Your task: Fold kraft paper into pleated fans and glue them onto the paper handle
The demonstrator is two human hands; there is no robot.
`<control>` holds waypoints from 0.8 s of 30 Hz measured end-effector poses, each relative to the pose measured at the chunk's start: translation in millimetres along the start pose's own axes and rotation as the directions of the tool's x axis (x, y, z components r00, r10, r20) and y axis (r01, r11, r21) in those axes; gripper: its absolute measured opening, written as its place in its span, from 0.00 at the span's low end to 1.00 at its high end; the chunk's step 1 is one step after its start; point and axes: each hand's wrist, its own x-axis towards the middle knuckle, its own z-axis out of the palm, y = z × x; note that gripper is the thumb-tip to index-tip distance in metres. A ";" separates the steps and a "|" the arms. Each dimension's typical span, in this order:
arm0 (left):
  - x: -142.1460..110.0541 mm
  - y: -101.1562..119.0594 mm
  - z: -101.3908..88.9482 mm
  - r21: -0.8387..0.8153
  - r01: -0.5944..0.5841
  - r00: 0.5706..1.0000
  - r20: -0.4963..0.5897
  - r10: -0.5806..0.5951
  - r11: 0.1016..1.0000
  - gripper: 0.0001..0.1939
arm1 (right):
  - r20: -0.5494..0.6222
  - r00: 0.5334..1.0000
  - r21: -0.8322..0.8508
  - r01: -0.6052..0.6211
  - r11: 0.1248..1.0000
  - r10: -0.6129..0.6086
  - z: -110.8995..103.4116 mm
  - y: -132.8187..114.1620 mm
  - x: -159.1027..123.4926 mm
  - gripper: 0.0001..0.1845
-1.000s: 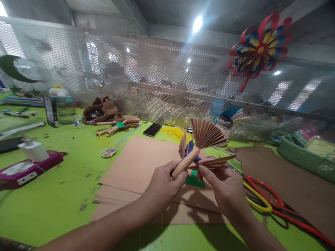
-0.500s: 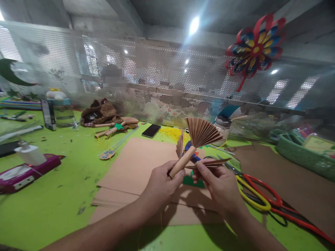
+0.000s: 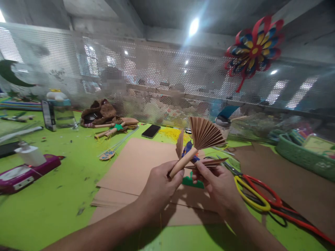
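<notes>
My left hand [image 3: 163, 183] is closed round a rolled brown paper tube [image 3: 183, 163], held tilted up to the right. A pleated brown paper fan [image 3: 206, 133] spreads from the tube's upper end. My right hand [image 3: 220, 181] pinches a folded pleated paper piece [image 3: 209, 162] beside the tube. Behind the tube shows another pleated piece [image 3: 179, 145] and a dark blue part [image 3: 186, 147], partly hidden. A green paper piece [image 3: 192, 182] lies below my right hand. Under both hands are stacked brown paper sheets [image 3: 136, 167].
Scissors with yellow and red handles [image 3: 253, 197] lie right of my right hand, near dark brown paper [image 3: 288, 181] and a green basket [image 3: 303, 157]. Farther back are a phone [image 3: 151, 131], yellow string [image 3: 170, 134] and a jar [image 3: 223, 125]. A purple power strip [image 3: 26, 174] sits left.
The tube and fan have shifted slightly to the right and tilt a little lower. Both hands keep their grips.
</notes>
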 end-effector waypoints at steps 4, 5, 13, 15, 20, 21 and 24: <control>0.7 -0.8 -0.5 0.006 -0.005 1.000 0.003 0.005 1.000 0.12 | 0.014 1.000 0.005 0.004 1.000 -0.004 -0.2 -0.1 -0.3 0.11; 0.9 -1.3 -0.6 0.021 -0.009 1.000 0.004 0.009 1.000 0.13 | 0.015 1.000 0.006 0.003 1.000 -0.004 -0.4 -0.2 -0.4 0.11; 1.2 0.4 -0.6 0.200 -0.044 0.999 -0.008 0.047 0.979 0.10 | 0.028 0.999 0.009 -0.038 0.999 0.038 -0.5 -1.1 0.6 0.12; 0.6 3.5 -0.8 0.251 -0.053 0.998 -0.010 0.057 0.966 0.10 | 0.021 0.999 0.019 -0.050 0.999 0.049 -0.1 -1.2 0.7 0.11; -1.1 7.3 -2.2 0.263 -0.102 0.995 0.013 0.102 0.959 0.10 | 0.011 0.998 0.039 -0.056 0.998 0.055 -0.8 0.2 0.6 0.11; -1.2 7.0 -2.4 0.259 -0.109 0.994 0.010 0.111 0.960 0.11 | 0.011 0.998 0.042 -0.055 0.998 0.055 -1.1 0.7 0.6 0.11; -1.3 4.9 -2.4 0.259 -0.124 0.992 0.003 0.128 0.958 0.11 | 0.013 0.998 0.046 -0.057 0.997 0.057 -1.6 1.2 0.3 0.10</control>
